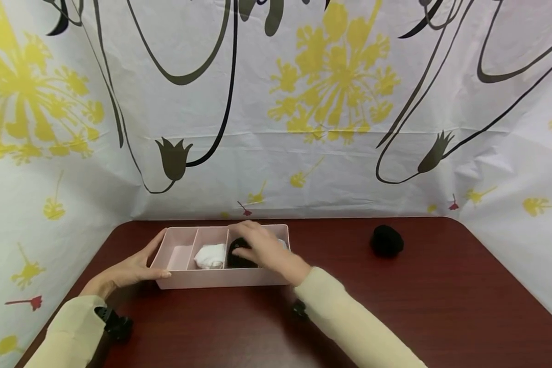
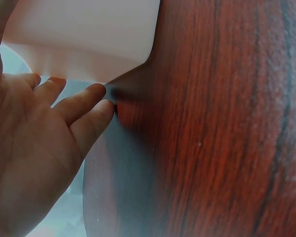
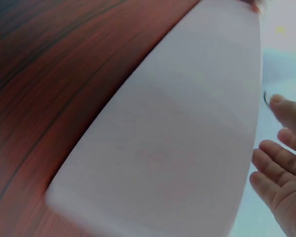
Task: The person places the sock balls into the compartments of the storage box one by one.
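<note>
A long pale pink box [image 1: 221, 279] with dividers stands near the table's far edge. My left hand [image 1: 128, 270] holds its left end, thumb on the front wall and fingers along the end; the left wrist view shows those fingertips touching the box [image 2: 84, 54]. A white bundled cloth [image 1: 210, 256] lies in the second compartment from the left. In the third is a black fabric bundle [image 1: 237, 254], partly covered by my right hand [image 1: 269, 250]. That hand hovers above the box with fingers relaxed and apart, and nothing shows in its grasp in the right wrist view.
A black fabric bundle [image 1: 387, 241] lies on the dark red wooden table [image 1: 423, 306], right of the box. Something pale [image 1: 282, 244] shows in the box's rightmost compartment, mostly hidden by the right hand. A patterned white sheet [image 1: 276, 153] hangs behind and beside the table.
</note>
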